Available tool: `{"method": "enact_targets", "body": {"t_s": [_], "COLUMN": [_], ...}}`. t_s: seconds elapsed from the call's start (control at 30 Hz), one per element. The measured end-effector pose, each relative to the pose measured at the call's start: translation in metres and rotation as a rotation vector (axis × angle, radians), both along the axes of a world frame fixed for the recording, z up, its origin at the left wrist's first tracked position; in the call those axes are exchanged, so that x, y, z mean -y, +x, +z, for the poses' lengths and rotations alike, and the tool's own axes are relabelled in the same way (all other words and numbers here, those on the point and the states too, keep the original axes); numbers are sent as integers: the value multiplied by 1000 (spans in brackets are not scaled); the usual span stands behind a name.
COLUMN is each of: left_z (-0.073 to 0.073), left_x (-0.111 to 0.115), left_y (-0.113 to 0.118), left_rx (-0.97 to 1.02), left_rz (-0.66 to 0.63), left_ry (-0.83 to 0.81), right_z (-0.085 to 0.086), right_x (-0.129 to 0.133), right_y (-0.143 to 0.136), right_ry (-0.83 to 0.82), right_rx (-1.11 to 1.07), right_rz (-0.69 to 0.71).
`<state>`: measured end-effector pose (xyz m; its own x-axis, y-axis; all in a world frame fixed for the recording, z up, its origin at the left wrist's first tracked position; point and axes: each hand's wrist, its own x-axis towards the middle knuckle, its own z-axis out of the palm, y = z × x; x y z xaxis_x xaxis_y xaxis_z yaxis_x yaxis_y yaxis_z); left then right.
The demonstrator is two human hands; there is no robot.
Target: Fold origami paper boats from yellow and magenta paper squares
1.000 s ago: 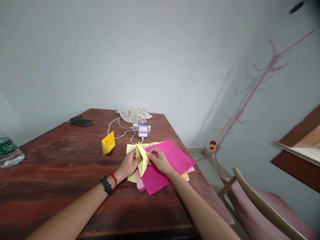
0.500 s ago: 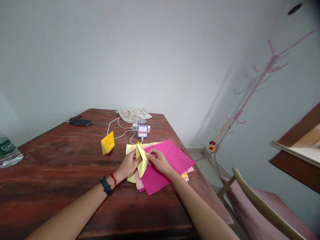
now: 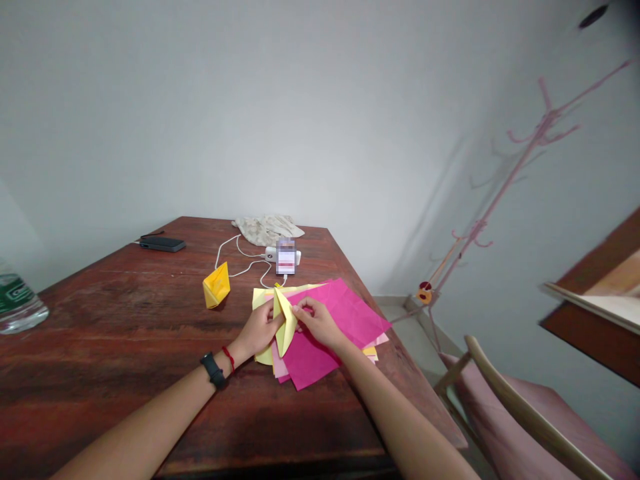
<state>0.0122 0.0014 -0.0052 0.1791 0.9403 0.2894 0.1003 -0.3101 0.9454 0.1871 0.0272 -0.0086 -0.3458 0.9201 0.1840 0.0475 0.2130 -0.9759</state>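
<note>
A pale yellow folded paper boat, pointed at both ends, is held between my two hands above a stack of paper. My left hand grips its left side, the thumb pressed to the paper. On the other side, my right hand pinches the boat's right edge. Pink paper sheets lie under both hands, over pale yellow and light pink ones. To the left of the stack stands a deeper yellow folded paper boat, apart from my hands.
A phone leans on a white power bank behind the stack, with white cables around. A cloth, a black power bank and a water bottle are on the wooden table. A chair and coat rack stand right.
Almost nothing differs. The whole view has shifted very slightly; both hands keep their hold on the pale yellow paper boat.
</note>
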Motion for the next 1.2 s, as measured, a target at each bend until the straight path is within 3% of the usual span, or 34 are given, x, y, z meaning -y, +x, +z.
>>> {"method": "enact_targets", "body": {"t_s": [0.2, 0.53, 0.67, 0.83, 0.9, 1.07, 1.2], "left_z": [0, 1, -4, -7, -5, 1, 2], "left_x": [0, 1, -4, -9, -8, -5, -3], "left_y": [-3, -6, -6, -4, -3, -6, -9], "left_rx": [-162, -223, -94, 104, 150, 253, 313], "left_rz": [94, 81, 97, 0, -17, -54, -121], "left_ry": [104, 135, 125, -46, -121, -239, -285], "right_z": [-1, 3, 1, 2, 3, 1, -1], "right_x": [0, 9, 5, -3, -5, -8, -9], "right_y": [2, 4, 4, 5, 5, 5, 6], "right_ry": [-7, -2, -9, 142, 131, 4, 24], "right_rx": [43, 44, -1, -75, -111, -155, -164], "right_rz": [90, 116, 119, -95, -133, -105, -110]}}
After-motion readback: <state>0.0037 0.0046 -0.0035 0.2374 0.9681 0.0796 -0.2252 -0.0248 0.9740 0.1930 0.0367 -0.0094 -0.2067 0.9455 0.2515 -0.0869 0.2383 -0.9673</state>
